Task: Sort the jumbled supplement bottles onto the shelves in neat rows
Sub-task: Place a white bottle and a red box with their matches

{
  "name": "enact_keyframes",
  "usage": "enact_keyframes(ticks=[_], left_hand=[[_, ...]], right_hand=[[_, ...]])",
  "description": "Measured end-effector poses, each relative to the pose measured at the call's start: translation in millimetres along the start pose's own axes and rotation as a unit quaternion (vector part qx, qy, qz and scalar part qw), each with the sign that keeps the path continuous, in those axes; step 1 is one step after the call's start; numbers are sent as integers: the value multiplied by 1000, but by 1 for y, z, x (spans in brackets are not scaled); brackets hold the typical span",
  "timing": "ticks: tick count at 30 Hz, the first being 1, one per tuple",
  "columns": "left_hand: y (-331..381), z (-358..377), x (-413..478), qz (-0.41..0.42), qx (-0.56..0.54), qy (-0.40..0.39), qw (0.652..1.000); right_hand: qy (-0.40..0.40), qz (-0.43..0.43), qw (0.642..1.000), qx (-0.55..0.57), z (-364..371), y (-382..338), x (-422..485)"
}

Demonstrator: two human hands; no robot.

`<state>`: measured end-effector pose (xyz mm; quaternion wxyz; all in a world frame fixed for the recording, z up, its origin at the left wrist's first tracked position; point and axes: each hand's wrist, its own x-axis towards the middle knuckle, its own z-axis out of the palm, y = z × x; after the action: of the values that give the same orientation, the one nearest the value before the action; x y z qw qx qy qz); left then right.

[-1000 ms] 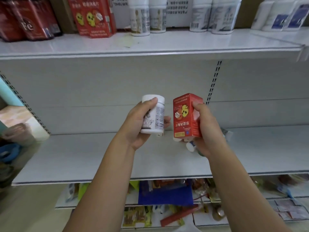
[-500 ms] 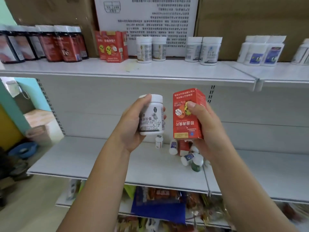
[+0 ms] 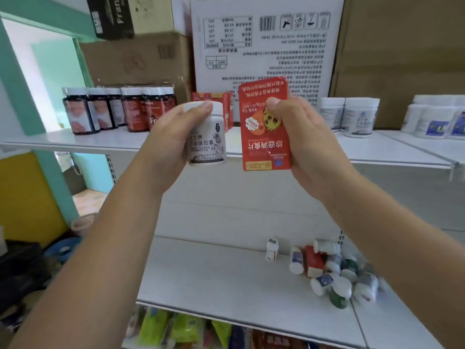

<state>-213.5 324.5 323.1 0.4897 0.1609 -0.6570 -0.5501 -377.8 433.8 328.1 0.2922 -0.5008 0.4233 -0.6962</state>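
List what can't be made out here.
Head view:
- Shelf boxes: mostly hidden behind the bottle in the left hand and the red box in the right hand.
- Pile: right side blurred, count unclear.
- Bottom goods: cut off by lower edge.

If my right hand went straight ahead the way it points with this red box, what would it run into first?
Likely the upper shelf edge, between the shelved red boxes and the white bottles. The red box in your right hand hides what stands directly behind it, so depth is uncertain.
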Motion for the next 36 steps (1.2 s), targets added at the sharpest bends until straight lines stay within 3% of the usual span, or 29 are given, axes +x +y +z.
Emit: enact_keyframes(ticks=[4,8,13,17,22,27,31,36], left_hand=[[4,-56,41,19,109,19,994],[0,-111,80,-4,161,27,987],[-6,-156,116,-37,280,-27,959],[-10,-175,134,-33,305,-39,951],[-27,-187,139,-4,274,-20,961],[-33,-196,143,11,264,-6,964],[-36,-201,144,9,248,-2,969],[-36,-202,145,5,239,-5,971]], right_hand=[[4,-34,999,-41,39,9,61],[-41,-26,990,-135,70,37,111],[-97,-59,940,-322,89,53,149],[-102,-73,882,-453,96,58,173],[-65,-166,740,-648,108,64,202],[-56,-174,680,-710,115,72,225],[-31,-162,684,-711,115,74,230],[-28,-113,742,-660,121,66,227]])
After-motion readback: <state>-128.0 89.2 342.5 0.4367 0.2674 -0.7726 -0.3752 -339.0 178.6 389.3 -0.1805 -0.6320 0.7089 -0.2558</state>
